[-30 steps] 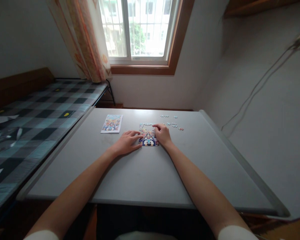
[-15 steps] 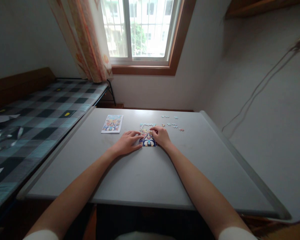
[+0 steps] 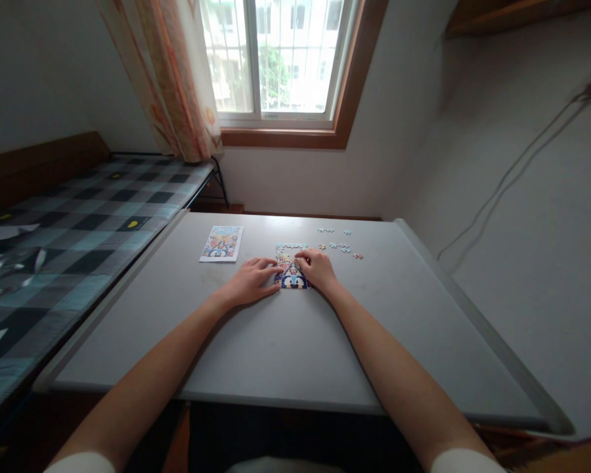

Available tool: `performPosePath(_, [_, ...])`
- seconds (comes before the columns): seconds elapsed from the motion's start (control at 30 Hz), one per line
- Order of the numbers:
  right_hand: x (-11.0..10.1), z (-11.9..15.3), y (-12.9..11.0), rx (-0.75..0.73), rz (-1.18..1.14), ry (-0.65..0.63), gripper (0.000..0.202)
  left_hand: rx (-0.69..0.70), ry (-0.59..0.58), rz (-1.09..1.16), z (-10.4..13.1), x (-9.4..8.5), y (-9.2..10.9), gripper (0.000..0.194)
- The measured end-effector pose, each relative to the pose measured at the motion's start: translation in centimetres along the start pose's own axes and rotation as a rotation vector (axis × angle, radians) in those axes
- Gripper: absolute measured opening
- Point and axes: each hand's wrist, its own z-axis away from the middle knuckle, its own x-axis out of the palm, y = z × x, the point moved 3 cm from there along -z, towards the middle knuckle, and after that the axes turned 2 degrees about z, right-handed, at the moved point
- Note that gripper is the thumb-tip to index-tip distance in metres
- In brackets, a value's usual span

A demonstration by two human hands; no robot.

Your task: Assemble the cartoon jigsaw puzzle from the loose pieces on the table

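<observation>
A mostly assembled jigsaw puzzle [image 3: 293, 281] with a dark blue and white cartoon face lies flat mid-table. My left hand [image 3: 252, 282] rests at its left edge, fingers spread and fingertips touching the side. Over the upper right part of the puzzle, my right hand [image 3: 317, 268] is bent with thumb and index finger together on a small puzzle piece, partly hidden by the fingers. Several loose puzzle pieces [image 3: 345, 246] are scattered to the right and beyond. Left of the puzzle lies a printed picture sheet [image 3: 221, 244] with the same design.
The pale table [image 3: 285, 355] has raised rims on its left and right sides. A bed with a checked cover [image 3: 148, 177] stands along the left. Behind the table are a window [image 3: 290, 66] and a curtain [image 3: 172, 85]. A cable [image 3: 502, 180] hangs on the right wall.
Both hands stay practically where they were at the puzzle. The view has shifted very slightly; the loose pieces and the picture sheet have not moved.
</observation>
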Motion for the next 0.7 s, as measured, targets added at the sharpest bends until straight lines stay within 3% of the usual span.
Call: performPosePath(0.7, [-0.1,0.03,-0.07,0.014,-0.008,-0.012,0.022,-0.004,0.005,0.016,0.01,0.03,-0.02,0.041])
